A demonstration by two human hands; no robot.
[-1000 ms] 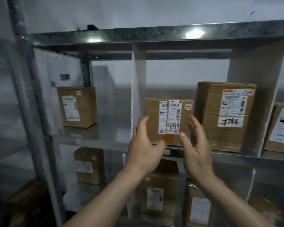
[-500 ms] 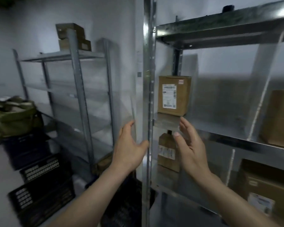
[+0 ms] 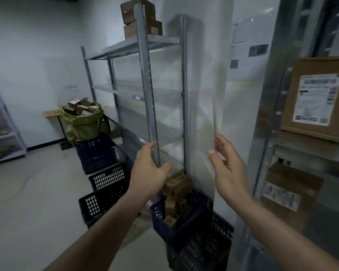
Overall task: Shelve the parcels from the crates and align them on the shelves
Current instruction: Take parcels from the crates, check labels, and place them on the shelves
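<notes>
Both arms are stretched out in front, and the left hand (image 3: 149, 169) is spread loose, fingers relaxed, holding nothing. The right hand (image 3: 228, 169) mirrors it, palm turned inward, fingers straight and empty; the two face each other with a gap between them. Just below that gap sits a dark blue slotted plastic crate (image 3: 184, 214) with small brown cardboard parcels (image 3: 175, 189) heaped inside, the top ones poking above its rim. A black slotted crate (image 3: 202, 245) stands beneath the right wrist, touching the blue one. Under and left of the left forearm, two more black slotted plastic crates (image 3: 104, 190) line the pale floor (image 3: 27, 202), and another dark blue crate (image 3: 95, 153) stands beyond them. To the right of the right hand, a tall brown cardboard box with a white printed label (image 3: 319, 98) stands on a grey metal shelf (image 3: 301, 147), with a second labelled brown box (image 3: 290, 194) on the level below. Behind the left hand rises a grey metal shelving rack (image 3: 145, 85), two stacked brown cartons (image 3: 141, 18) on its top board. Farther left, an olive-green sack full of small packets (image 3: 84, 122) rests atop the far blue crate.
</notes>
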